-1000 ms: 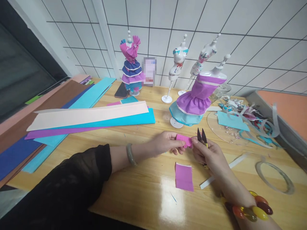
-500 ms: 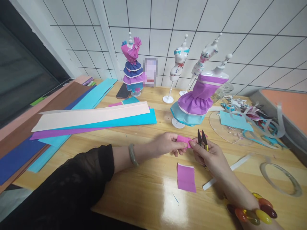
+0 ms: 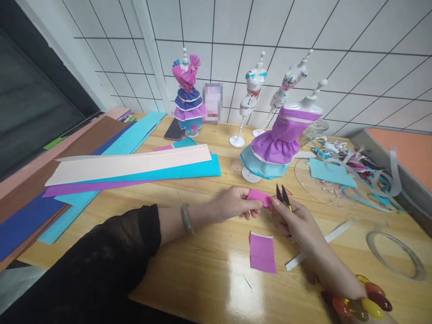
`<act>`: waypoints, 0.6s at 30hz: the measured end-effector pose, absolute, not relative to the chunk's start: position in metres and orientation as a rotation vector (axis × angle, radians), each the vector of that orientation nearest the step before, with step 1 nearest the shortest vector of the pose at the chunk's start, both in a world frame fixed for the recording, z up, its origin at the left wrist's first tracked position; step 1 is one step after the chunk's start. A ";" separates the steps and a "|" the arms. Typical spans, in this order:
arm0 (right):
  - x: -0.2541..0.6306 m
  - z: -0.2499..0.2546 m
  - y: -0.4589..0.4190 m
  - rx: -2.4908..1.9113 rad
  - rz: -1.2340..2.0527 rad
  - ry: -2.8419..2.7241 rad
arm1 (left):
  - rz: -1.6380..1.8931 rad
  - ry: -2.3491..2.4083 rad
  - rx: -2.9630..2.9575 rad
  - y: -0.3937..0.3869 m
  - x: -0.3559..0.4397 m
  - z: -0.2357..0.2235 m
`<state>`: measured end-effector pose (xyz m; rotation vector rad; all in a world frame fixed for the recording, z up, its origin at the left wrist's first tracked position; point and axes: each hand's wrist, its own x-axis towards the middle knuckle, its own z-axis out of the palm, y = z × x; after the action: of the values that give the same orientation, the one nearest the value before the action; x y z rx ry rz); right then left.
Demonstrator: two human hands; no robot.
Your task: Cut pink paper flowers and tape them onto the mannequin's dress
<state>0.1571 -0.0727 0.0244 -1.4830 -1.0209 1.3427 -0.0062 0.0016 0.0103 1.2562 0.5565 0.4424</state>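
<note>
My left hand (image 3: 236, 202) pinches a small folded piece of pink crepe paper (image 3: 259, 197) above the wooden table (image 3: 202, 265). From the right, my right hand (image 3: 295, 218) touches the same pink piece with its fingertips while gripping small black snips (image 3: 282, 196), blades pointing up and slightly apart. A purple paper rectangle (image 3: 262, 252) lies flat on the table just below both hands. A mannequin in a purple and teal paper dress (image 3: 280, 139) stands right behind the hands.
Long paper sheets (image 3: 135, 164) in cream, cyan, purple, blue and brown cover the left. Three more small mannequins (image 3: 189, 94) and a phone (image 3: 174, 129) stand by the tiled wall. Ribbon scraps (image 3: 351, 166), a white strip (image 3: 317, 245) and a clear tape ring (image 3: 394, 254) lie at right.
Both hands keep their hold on the pink piece and snips, with only slight shifts. The view has drifted a little.
</note>
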 end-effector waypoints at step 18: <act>0.157 0.022 -0.079 -1.426 1.443 -1.243 | 0.608 0.469 1.265 0.002 -0.004 0.014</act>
<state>0.1568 -0.0790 0.0218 -1.4260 -1.2435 1.4431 -0.0042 0.0022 0.0137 1.2652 0.4687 0.6078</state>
